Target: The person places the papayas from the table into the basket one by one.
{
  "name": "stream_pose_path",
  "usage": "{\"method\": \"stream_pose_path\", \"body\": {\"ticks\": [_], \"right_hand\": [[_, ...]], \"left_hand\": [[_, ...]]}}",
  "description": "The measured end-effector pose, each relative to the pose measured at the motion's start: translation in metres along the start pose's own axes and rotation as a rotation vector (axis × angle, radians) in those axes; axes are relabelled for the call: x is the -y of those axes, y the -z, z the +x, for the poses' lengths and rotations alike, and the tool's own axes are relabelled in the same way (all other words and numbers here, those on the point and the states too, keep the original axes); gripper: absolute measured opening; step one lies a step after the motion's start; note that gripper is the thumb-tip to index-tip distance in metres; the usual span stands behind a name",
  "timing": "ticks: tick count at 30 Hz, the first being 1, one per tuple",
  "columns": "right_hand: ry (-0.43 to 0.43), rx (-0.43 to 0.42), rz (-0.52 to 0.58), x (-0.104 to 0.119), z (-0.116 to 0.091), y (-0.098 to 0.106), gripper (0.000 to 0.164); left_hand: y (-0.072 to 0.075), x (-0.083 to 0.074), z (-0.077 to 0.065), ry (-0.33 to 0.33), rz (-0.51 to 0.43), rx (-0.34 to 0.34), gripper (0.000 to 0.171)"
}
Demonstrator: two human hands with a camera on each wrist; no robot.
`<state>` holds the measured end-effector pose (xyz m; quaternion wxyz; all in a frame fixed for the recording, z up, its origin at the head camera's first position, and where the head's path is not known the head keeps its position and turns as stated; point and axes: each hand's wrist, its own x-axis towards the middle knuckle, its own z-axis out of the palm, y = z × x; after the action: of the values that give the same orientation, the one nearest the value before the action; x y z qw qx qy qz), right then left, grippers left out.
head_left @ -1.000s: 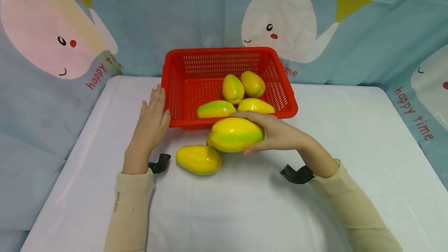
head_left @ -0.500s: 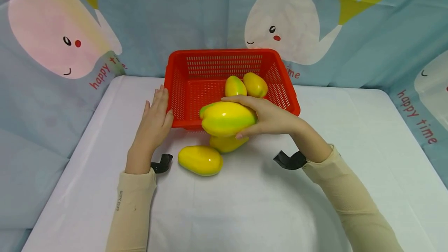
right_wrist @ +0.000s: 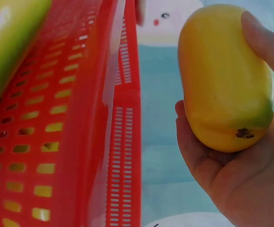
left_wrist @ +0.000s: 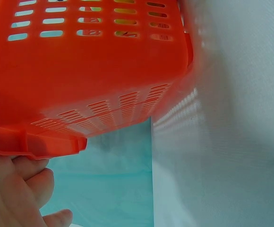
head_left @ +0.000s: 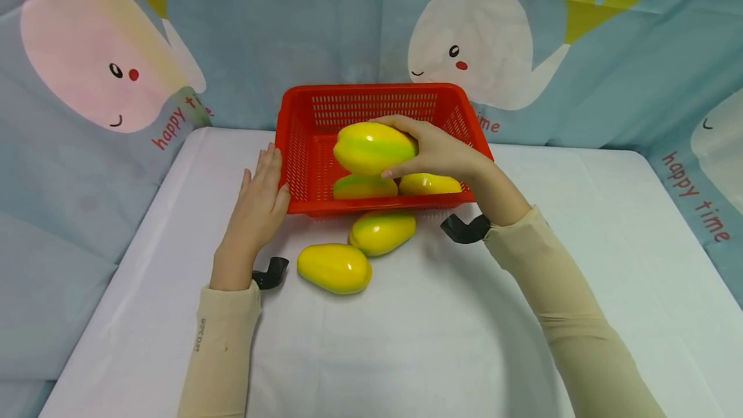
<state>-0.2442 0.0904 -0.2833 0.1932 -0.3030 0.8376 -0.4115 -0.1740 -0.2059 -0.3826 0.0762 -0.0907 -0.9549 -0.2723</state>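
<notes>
My right hand [head_left: 438, 150] grips a yellow-green papaya [head_left: 368, 149], thumb on the near side and fingers over the far side. It holds the fruit above the inside of a red plastic basket [head_left: 313, 207]. In the right wrist view the papaya [right_wrist: 224, 80] shows a dark mark at its end. My left hand [head_left: 258, 202] lies with straight fingers along the basket's left side; in the left wrist view its fingers [left_wrist: 40, 184] touch the rim from outside. Two more papayas lie in the basket's front, one green-topped [head_left: 364, 187], one yellow [head_left: 431, 184].
In front of the basket, a yellow papaya [head_left: 335, 268] and a yellow-green papaya [head_left: 383, 232] lie close together on the white tablecloth [head_left: 377, 353]. A blue whale-print curtain [head_left: 348, 18] hangs right behind the basket. Black curved pieces [head_left: 464, 229] stick out at both wrists.
My right hand has lifted the papaya from before the basket, over its front rim and in above it. The papaya beneath is now uncovered. The left hand stays at the basket's side.
</notes>
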Motion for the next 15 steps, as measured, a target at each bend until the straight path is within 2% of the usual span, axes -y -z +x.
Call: {"method": "stream_pose_path", "body": {"ticks": [15], "right_hand": [[-0.085,0.028,-0.067,-0.011,0.054,0.012,0.07]], "left_hand": [[0.001,0.0,-0.001,-0.015,-0.005,0.002,0.06]]}}
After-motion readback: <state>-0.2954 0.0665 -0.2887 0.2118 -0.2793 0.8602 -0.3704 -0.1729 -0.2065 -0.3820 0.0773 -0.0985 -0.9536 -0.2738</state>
